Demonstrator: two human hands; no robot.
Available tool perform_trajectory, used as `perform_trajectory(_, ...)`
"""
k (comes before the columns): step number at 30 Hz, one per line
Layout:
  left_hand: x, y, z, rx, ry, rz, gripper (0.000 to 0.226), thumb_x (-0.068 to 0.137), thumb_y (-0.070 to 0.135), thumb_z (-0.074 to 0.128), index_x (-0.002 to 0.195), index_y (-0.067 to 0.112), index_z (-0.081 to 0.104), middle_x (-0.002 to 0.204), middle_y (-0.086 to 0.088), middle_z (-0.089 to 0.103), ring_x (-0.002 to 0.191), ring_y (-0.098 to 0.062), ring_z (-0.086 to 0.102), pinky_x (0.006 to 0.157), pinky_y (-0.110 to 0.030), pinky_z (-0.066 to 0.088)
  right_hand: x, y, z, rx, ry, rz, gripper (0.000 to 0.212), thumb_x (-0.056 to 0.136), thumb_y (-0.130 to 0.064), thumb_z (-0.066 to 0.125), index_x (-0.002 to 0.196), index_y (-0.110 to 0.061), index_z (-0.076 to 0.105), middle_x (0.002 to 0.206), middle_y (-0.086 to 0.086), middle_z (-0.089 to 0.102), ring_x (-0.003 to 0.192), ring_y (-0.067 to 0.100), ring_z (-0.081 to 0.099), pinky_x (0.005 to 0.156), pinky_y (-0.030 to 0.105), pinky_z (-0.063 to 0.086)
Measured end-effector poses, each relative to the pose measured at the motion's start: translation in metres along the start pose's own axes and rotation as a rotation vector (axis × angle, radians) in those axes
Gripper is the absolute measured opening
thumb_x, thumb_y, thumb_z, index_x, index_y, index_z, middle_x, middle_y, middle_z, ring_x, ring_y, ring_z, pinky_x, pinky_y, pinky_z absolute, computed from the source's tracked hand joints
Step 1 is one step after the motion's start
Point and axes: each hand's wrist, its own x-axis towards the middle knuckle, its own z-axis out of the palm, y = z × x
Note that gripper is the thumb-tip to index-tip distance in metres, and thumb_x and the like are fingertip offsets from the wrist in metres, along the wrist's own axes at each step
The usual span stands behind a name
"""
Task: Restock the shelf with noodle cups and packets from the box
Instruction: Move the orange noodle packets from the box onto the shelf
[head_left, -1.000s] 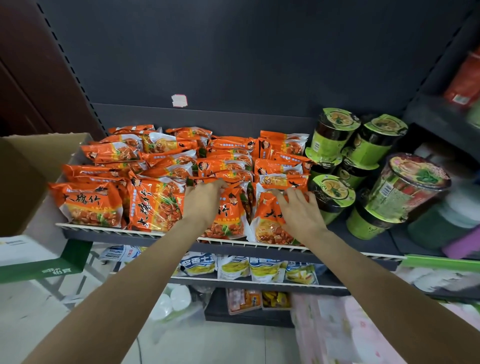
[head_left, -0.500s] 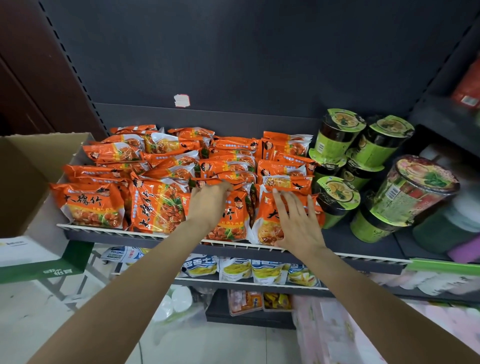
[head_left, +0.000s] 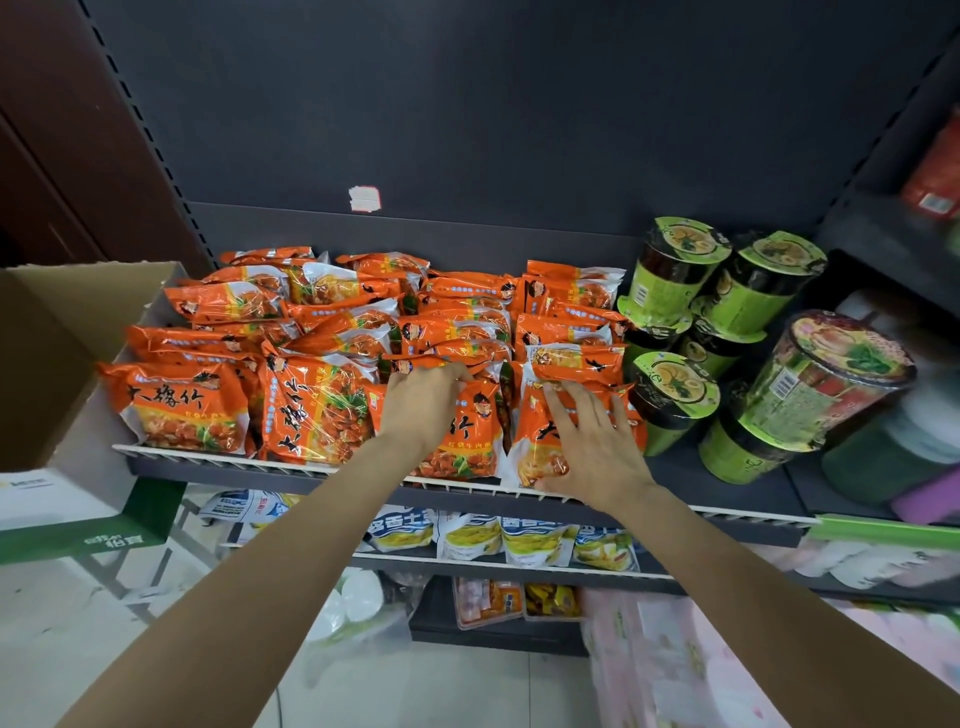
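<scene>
Several orange noodle packets (head_left: 182, 405) fill the dark shelf (head_left: 727, 480) in rows. My left hand (head_left: 415, 405) rests on a front-row packet (head_left: 470, 436), its fingers bent over the packet's top edge. My right hand (head_left: 592, 447) lies flat with spread fingers on the rightmost front packet (head_left: 540, 457). Green noodle cups (head_left: 675, 384) stand stacked to the right of the packets, and a larger cup (head_left: 826, 379) leans beside them. The open cardboard box (head_left: 62, 332) sits at the left end of the shelf.
A lower shelf holds blue-and-yellow packets (head_left: 524, 540). More snack trays (head_left: 514, 600) sit below that. A second shelf unit (head_left: 893, 239) stands at the right with red goods. A pink patterned cloth (head_left: 691, 665) lies at the lower right. White floor tiles (head_left: 57, 623) show on the left.
My right hand has slid slightly to the right and flattened on the rightmost front packet. My left hand stays on the neighbouring packet.
</scene>
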Motion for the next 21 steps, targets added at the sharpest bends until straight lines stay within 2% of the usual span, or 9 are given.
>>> perform_trajectory(3,0.001,-0.003,-0.001,-0.045,-0.019,0.026,0.025,0.1,0.019,0.042,0.116,0.018,0.062,0.079,-0.007,0.069,0.081,-0.028,0.063,0.099,-0.04,0.034,0.003,-0.009,-0.018,0.21,0.141,-0.023,0.097,0.08,-0.053,0.064,0.15,-0.018,0.007,0.154,0.007,0.014,0.143,0.024,0.013,0.118,0.044,0.009)
perform_trajectory(6,0.003,-0.009,-0.002,-0.113,-0.046,0.068,0.023,0.098,0.017,0.046,0.113,0.018,0.063,0.08,-0.007,0.071,0.073,-0.027,0.062,0.091,-0.043,0.045,0.016,-0.029,-0.033,0.384,0.075,-0.088,0.097,0.078,-0.052,0.068,0.15,-0.021,0.01,0.151,0.003,0.025,0.139,0.022,0.023,0.116,0.036,0.017)
perform_trajectory(9,0.001,-0.015,-0.003,-0.198,-0.083,0.074,0.02,0.096,0.015,0.049,0.112,0.016,0.061,0.078,-0.01,0.071,0.064,-0.024,0.062,0.076,-0.038,0.052,0.031,-0.052,-0.033,0.364,-0.006,-0.073,0.089,0.077,-0.054,0.067,0.146,-0.019,0.023,0.144,0.004,0.042,0.134,0.022,0.034,0.118,0.037,0.011)
perform_trajectory(11,-0.003,-0.022,-0.007,-0.25,-0.102,0.085,0.019,0.095,0.016,0.052,0.113,0.015,0.059,0.085,-0.01,0.071,0.07,-0.023,0.065,0.069,-0.038,0.054,0.038,-0.061,-0.031,0.319,0.029,-0.025,0.071,0.081,-0.048,0.066,0.137,-0.015,0.037,0.132,0.005,0.054,0.126,0.022,0.045,0.116,0.036,0.016)
perform_trajectory(12,-0.005,-0.027,-0.01,-0.26,-0.102,0.095,0.021,0.094,0.019,0.054,0.114,0.015,0.059,0.093,-0.009,0.071,0.077,-0.022,0.066,0.071,-0.037,0.054,0.04,-0.064,-0.03,0.304,0.054,-0.006,0.064,0.082,-0.046,0.065,0.133,-0.013,0.041,0.127,0.006,0.057,0.121,0.023,0.048,0.114,0.035,0.022)
perform_trajectory(14,-0.009,-0.04,-0.018,-0.166,-0.098,0.112,0.033,0.09,0.03,0.061,0.12,0.019,0.056,0.113,-0.004,0.066,0.101,-0.021,0.06,0.086,-0.038,0.05,0.042,-0.065,-0.029,0.29,0.071,0.013,0.06,0.084,-0.043,0.065,0.131,-0.012,0.044,0.125,0.006,0.056,0.119,0.023,0.046,0.107,0.034,0.031)
perform_trajectory(16,-0.014,-0.051,-0.027,0.052,-0.148,0.114,0.054,0.083,0.04,0.066,0.131,0.024,0.048,0.128,0.0,0.056,0.121,-0.023,0.047,0.101,-0.041,0.039,0.044,-0.063,-0.03,0.278,0.07,0.0,0.065,0.082,-0.043,0.066,0.134,-0.012,0.042,0.131,0.004,0.048,0.123,0.021,0.039,0.106,0.033,0.031)
perform_trajectory(19,-0.014,-0.056,-0.029,0.234,-0.204,0.138,0.066,0.082,0.041,0.067,0.138,0.027,0.037,0.133,0.0,0.05,0.127,-0.024,0.039,0.105,-0.042,0.032,0.05,-0.057,-0.038,0.384,0.035,-0.044,0.074,0.08,-0.05,0.066,0.14,-0.018,0.035,0.142,0.0,0.033,0.133,0.019,0.026,0.111,0.035,0.027)
perform_trajectory(21,-0.012,-0.056,-0.024,0.275,-0.18,0.178,0.063,0.084,0.038,0.066,0.138,0.027,0.035,0.131,0.0,0.05,0.125,-0.023,0.039,0.103,-0.04,0.034,0.057,-0.053,-0.045,0.534,0.019,-0.03,0.066,0.089,-0.05,0.053,0.145,-0.024,0.03,0.15,-0.002,0.025,0.139,0.018,0.019,0.114,0.039,0.023)
